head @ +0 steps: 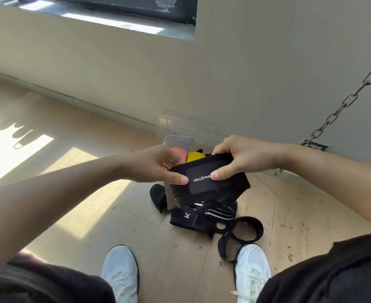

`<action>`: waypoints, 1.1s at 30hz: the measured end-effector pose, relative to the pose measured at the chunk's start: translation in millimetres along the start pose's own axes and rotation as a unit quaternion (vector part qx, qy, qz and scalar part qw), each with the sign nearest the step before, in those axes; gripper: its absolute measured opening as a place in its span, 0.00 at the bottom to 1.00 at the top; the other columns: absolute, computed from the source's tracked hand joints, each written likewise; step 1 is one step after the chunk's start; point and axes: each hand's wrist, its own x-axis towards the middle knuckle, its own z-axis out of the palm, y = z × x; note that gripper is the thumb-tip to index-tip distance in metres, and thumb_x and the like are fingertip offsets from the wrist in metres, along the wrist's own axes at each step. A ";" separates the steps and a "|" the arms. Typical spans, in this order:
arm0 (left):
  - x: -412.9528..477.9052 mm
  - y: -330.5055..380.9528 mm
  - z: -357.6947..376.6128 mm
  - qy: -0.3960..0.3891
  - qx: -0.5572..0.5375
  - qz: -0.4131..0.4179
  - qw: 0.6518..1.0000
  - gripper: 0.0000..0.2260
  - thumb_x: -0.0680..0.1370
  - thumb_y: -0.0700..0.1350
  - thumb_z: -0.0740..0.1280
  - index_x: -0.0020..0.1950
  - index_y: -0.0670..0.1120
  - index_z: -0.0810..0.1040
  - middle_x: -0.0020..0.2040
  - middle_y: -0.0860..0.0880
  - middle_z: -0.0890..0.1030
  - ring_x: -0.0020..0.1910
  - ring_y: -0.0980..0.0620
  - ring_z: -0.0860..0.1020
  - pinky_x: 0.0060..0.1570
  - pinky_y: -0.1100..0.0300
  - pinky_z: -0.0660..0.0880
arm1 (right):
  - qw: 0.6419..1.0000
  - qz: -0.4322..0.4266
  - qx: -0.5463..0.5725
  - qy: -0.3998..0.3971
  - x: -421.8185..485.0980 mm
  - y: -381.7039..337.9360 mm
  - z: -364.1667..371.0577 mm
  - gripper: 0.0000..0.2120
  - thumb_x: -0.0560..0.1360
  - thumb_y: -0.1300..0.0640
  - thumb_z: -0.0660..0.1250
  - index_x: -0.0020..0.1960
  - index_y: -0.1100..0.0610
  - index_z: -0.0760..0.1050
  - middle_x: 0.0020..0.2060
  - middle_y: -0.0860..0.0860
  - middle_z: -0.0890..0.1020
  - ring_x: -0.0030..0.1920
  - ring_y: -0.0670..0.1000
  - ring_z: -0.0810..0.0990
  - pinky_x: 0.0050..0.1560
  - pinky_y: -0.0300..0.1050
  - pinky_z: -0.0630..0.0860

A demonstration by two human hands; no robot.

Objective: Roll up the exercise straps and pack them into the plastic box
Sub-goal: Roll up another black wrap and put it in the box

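My left hand (158, 166) and right hand (241, 156) are pinching the wide black fabric strap (210, 182). Slackening thumbs could unfold it.

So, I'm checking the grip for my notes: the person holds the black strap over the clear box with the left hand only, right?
Not quite. The head view shows both hands on the black strap: the left hand and the right hand each pinch it over the clear box.
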 end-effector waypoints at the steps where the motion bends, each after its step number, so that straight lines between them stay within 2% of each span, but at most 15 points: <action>1: -1.0 -1.9 -1.9 -0.003 0.014 -0.002 1.000 0.15 0.78 0.51 0.74 0.51 0.38 0.81 0.49 0.42 0.85 0.51 0.45 0.83 0.58 0.45 0.79 | 1.000 0.014 0.004 -0.010 -1.6 1.4 -2.5 0.07 0.75 0.51 0.75 0.47 0.53 0.82 0.40 0.48 0.86 0.41 0.47 0.86 0.39 0.36 0.76; 3: -1.3 -4.1 -2.5 0.001 0.012 -0.007 1.000 0.14 0.80 0.51 0.72 0.51 0.39 0.82 0.49 0.42 0.85 0.50 0.46 0.83 0.59 0.45 0.78 | 0.999 0.036 -0.011 -0.034 -4.1 5.1 -6.9 0.08 0.76 0.50 0.74 0.50 0.53 0.83 0.44 0.48 0.87 0.45 0.48 0.86 0.44 0.38 0.78; 6: 3.2 4.0 3.3 0.018 -0.014 0.018 1.000 0.07 0.81 0.45 0.70 0.50 0.41 0.83 0.46 0.47 0.85 0.47 0.54 0.83 0.53 0.56 0.78 | 0.996 0.041 -0.053 -0.061 -7.4 6.5 -6.0 0.12 0.74 0.45 0.75 0.54 0.50 0.84 0.48 0.45 0.86 0.51 0.45 0.84 0.54 0.43 0.78; 8: 6.1 15.0 9.4 0.025 -0.034 0.047 0.998 0.04 0.81 0.42 0.69 0.49 0.45 0.84 0.43 0.52 0.85 0.46 0.55 0.83 0.51 0.60 0.77 | 0.999 0.013 0.003 -0.051 -8.6 0.3 2.7 0.14 0.73 0.46 0.76 0.56 0.49 0.83 0.51 0.44 0.85 0.56 0.45 0.82 0.60 0.43 0.76; 11: 9.8 24.9 13.2 0.042 -0.061 0.077 0.994 0.07 0.82 0.46 0.69 0.53 0.44 0.84 0.50 0.45 0.86 0.51 0.46 0.84 0.56 0.50 0.79 | 0.998 -0.039 0.056 -0.006 -4.5 -7.5 11.1 0.12 0.74 0.51 0.76 0.54 0.54 0.83 0.51 0.51 0.85 0.54 0.51 0.83 0.65 0.52 0.75; 14: 8.8 24.3 9.9 0.037 -0.068 0.076 0.994 0.13 0.81 0.54 0.68 0.50 0.44 0.83 0.47 0.44 0.84 0.49 0.46 0.81 0.55 0.47 0.76 | 0.996 -0.058 0.074 0.007 -4.0 -12.1 4.3 0.13 0.73 0.52 0.77 0.50 0.61 0.81 0.44 0.60 0.83 0.42 0.52 0.80 0.52 0.56 0.76; 18: 5.8 10.9 2.9 -0.003 -0.030 0.002 1.000 0.27 0.75 0.63 0.68 0.44 0.37 0.75 0.41 0.47 0.73 0.43 0.50 0.73 0.50 0.51 0.69 | 0.994 -0.051 0.082 0.053 -15.2 -12.0 -18.1 0.13 0.69 0.52 0.74 0.40 0.61 0.77 0.33 0.50 0.77 0.37 0.46 0.75 0.41 0.42 0.70; 20: 1.6 -2.0 0.3 -0.027 0.003 -0.039 0.999 0.23 0.75 0.61 0.70 0.40 0.41 0.73 0.38 0.50 0.72 0.40 0.50 0.72 0.47 0.51 0.68 | 0.990 -0.040 0.097 0.099 -20.5 -8.8 -28.0 0.09 0.67 0.53 0.71 0.35 0.57 0.74 0.31 0.48 0.75 0.35 0.45 0.73 0.39 0.41 0.68; 22: -1.0 -13.6 -2.6 -0.032 0.023 -0.059 0.997 0.14 0.77 0.54 0.72 0.43 0.43 0.79 0.41 0.46 0.81 0.45 0.46 0.81 0.56 0.46 0.77 | 0.987 -0.026 0.094 0.131 -24.1 -2.0 -36.9 0.10 0.67 0.53 0.69 0.33 0.57 0.72 0.30 0.49 0.73 0.34 0.46 0.71 0.40 0.43 0.66; 23: -1.7 -15.8 -3.2 -0.028 0.025 -0.061 0.997 0.12 0.78 0.51 0.72 0.47 0.42 0.80 0.45 0.43 0.83 0.48 0.44 0.82 0.60 0.42 0.78 | 0.988 -0.018 0.078 0.130 -25.6 2.0 -40.2 0.12 0.67 0.52 0.70 0.34 0.58 0.72 0.30 0.49 0.72 0.35 0.46 0.70 0.40 0.44 0.65; 24: -2.0 -16.1 -3.6 -0.017 0.013 -0.062 0.998 0.12 0.79 0.49 0.72 0.48 0.40 0.80 0.46 0.41 0.83 0.48 0.43 0.83 0.60 0.42 0.78 | 0.992 -0.003 0.053 0.118 -26.7 6.0 -42.4 0.15 0.69 0.50 0.71 0.35 0.60 0.73 0.31 0.49 0.72 0.35 0.45 0.70 0.41 0.44 0.65; 26: -1.3 -10.7 -4.2 0.011 -0.026 -0.042 0.999 0.15 0.78 0.52 0.73 0.48 0.39 0.79 0.43 0.41 0.80 0.45 0.46 0.79 0.53 0.46 0.75 | 0.997 0.036 0.006 0.067 -27.9 11.8 -42.0 0.18 0.74 0.47 0.74 0.36 0.60 0.75 0.31 0.47 0.74 0.35 0.44 0.71 0.42 0.42 0.66; 28: 0.2 0.4 -3.2 0.032 -0.073 -0.004 0.997 0.13 0.78 0.52 0.73 0.48 0.42 0.82 0.45 0.46 0.81 0.46 0.50 0.78 0.52 0.53 0.72 | 0.998 0.056 -0.009 0.014 -26.9 16.3 -34.5 0.15 0.75 0.46 0.73 0.39 0.56 0.79 0.34 0.47 0.78 0.37 0.45 0.75 0.44 0.41 0.70; 30: 1.7 14.0 -1.2 0.052 -0.124 0.026 0.991 0.08 0.79 0.48 0.72 0.47 0.44 0.82 0.46 0.47 0.82 0.47 0.51 0.78 0.54 0.54 0.72 | 0.998 0.062 -0.002 -0.012 -22.3 17.6 -22.3 0.12 0.75 0.44 0.73 0.50 0.52 0.83 0.45 0.49 0.84 0.47 0.49 0.81 0.56 0.47 0.76; 33: 4.1 30.6 -0.2 0.078 -0.147 0.065 0.984 0.13 0.78 0.48 0.70 0.49 0.36 0.79 0.44 0.42 0.81 0.46 0.47 0.77 0.51 0.50 0.70 | 0.996 0.071 -0.010 -0.044 -15.4 9.2 -6.5 0.25 0.73 0.40 0.75 0.66 0.46 0.76 0.58 0.46 0.81 0.59 0.44 0.80 0.67 0.48 0.75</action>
